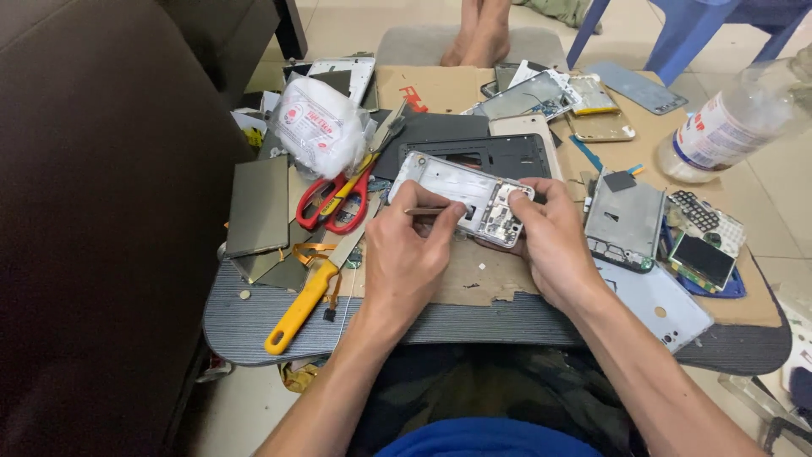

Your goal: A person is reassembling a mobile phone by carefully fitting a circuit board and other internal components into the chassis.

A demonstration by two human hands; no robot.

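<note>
The left hand (pixel 406 245) pinches a thin metal tool (pixel 431 211), its tip on the white opened phone frame (pixel 461 196), which the right hand (pixel 550 237) grips at its near end above the torn brown cardboard sheet (pixel 474 279). A clear plastic bottle (pixel 732 127) lies at the surface's far right; contents unclear. Red-handled scissors (pixel 334 203) lie to the left.

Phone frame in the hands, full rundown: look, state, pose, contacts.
The phone frame is a silver-white, metal-looking rectangular shell, stripped open, with bare inner compartments and small components at its right end. It lies lengthwise, tilted, over a sheet of brown cardboard. The right hand grips its right end, fingers on top. The left hand holds a thin tool whose tip reaches its middle.
</note>
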